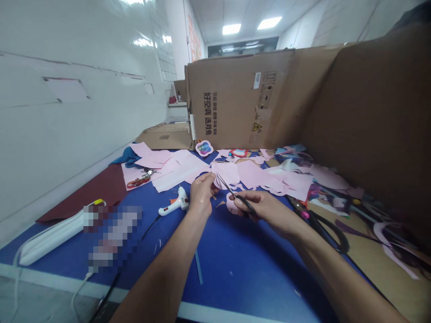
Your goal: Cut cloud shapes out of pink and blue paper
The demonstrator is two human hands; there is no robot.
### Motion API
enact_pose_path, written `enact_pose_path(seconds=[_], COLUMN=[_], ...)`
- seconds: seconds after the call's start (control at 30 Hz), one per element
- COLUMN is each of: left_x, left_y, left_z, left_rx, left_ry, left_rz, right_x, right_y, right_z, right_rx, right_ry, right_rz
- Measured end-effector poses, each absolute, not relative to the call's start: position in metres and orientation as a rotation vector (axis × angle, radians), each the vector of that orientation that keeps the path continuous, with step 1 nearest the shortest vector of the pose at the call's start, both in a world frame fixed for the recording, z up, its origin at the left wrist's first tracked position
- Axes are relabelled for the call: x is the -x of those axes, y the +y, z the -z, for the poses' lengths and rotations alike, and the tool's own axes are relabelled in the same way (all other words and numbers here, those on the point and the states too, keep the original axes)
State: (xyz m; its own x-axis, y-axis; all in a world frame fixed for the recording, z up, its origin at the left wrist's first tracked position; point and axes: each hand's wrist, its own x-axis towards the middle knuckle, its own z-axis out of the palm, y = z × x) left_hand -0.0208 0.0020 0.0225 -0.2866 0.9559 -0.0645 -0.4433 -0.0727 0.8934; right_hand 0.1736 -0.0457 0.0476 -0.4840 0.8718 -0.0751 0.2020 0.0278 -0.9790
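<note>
The left hand [201, 197] is just to the right of the white hot glue gun [173, 204], its thumb and forefinger clamped on a thin pink piece [220, 183]. The pinch seems to sit at the margin so that the material stays steady and the skin stays clear of the blades; the piece's full outline cannot be told, since it merges with similar pink behind. The right hand [257, 204], farther right of the glue gun, has its fingers closed around the black handles of the scissors [245, 204]. Their slim metal blades stand slightly apart and point toward the pinched edge, an angle that probably lets the left hand do the turning.

Beyond the glue gun, matte pink sheets [182, 163] overlap flat, some straight-edged, others with curved cut-outs, pushed back perhaps to leave working room on the smooth blue table [242, 273]. A scalloped flower-shaped piece [204, 148] with a shiny multicoloured centre is also beyond the gun, near a stiff brown corrugated carton [232, 103], which walls off the far side. Left of the gun lies a dark maroon sheet [87, 190]; the gun's own black cord trails toward the near edge.
</note>
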Motion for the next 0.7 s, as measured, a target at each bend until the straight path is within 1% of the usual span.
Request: enact_pose_path(seconds=[0.5, 0.7], left_x=[0.021, 0.024], left_y=[0.001, 0.004], left_z=[-0.024, -0.024], left_rx=[-0.806, -0.857], left_ry=[1.079, 1.107], left_rz=[-1.566, -1.529], right_x=[-0.175, -0.174], right_y=[-0.045, -0.039], right_z=[-0.046, -0.037], right_rx=[1.077, 1.044], right_ry=[-1.708, -1.706], right_rz=[-1.473, -1.426])
